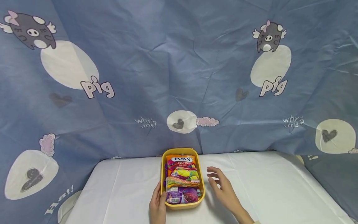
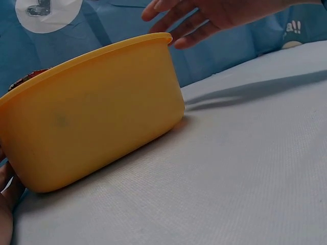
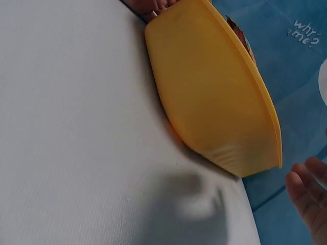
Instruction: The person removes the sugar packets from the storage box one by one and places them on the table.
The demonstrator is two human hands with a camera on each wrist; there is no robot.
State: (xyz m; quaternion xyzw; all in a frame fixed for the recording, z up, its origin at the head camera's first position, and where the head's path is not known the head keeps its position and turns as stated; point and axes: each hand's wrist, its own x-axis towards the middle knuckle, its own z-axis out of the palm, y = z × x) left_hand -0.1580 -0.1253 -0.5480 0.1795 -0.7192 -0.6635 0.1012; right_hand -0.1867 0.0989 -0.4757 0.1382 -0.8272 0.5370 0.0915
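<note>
A yellow plastic bin (image 1: 183, 206) stands on the white-covered table, holding several candy bags. On top lies an orange bag of Fox's fruit candy (image 1: 182, 171); a purple bag (image 1: 181, 196) shows below it at the near end. My left hand (image 1: 158, 206) holds the bin's near left side, the thumb by the rim and the fingers along the outer wall. In the left wrist view, its fingers (image 2: 9, 185) show only partly at the bin's lower corner. My right hand (image 1: 223, 190) hovers right of the bin, apart from it, fingers loosely spread and holding nothing.
A white cloth (image 1: 126, 189) covers the table on both sides of the bin. Behind it hangs a blue curtain (image 1: 134, 77) printed with pigs and lettering, which meets the table's back edge just past the bin.
</note>
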